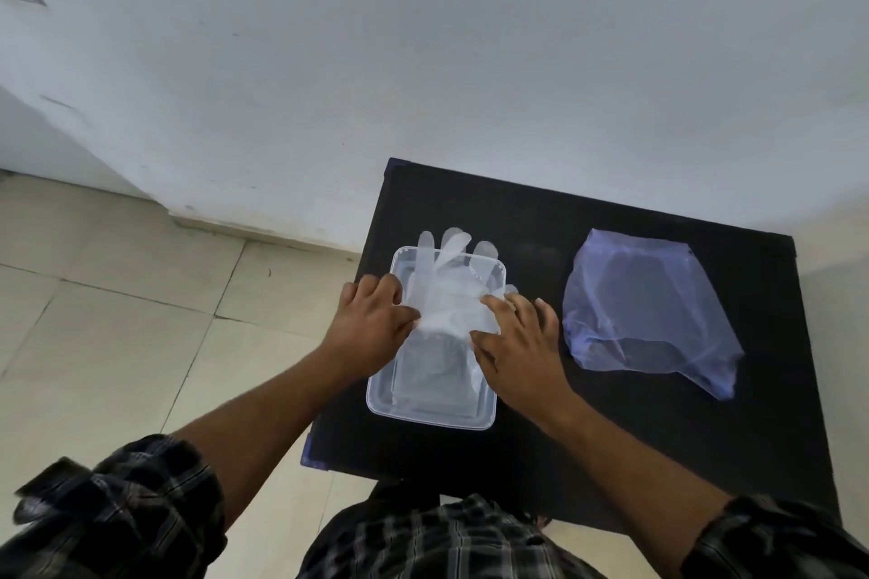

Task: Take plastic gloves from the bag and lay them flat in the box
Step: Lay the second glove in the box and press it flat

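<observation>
The dark checked shirt (451,536) filled the bottom of the view, its rolled sleeves giving way to two bare forearms reaching out over a small black square table (658,414). On that table sat a clear rectangular plastic box (425,411), and across it lay a thin translucent plastic glove (444,292), its finger ends sticking out past the far rim. The left hand (371,327) was spread, fingers resting at the box's left edge and the thumb pressing on the glove's crumpled middle. The right hand (519,343) was spread likewise, fingertips flat on the film from the other side. Neither seemed to be pinching it; both looked to be pressing down. Off to the right, well apart from the box, the pale blue see-through plastic bag (651,310) lay slack.

To my eye, the smoothing would go best if both palms swept outward from the middle, easing out the bunched film, and the overhanging fingers were then folded inside the rim. Film that light would likely spring up again if released too quickly.
</observation>
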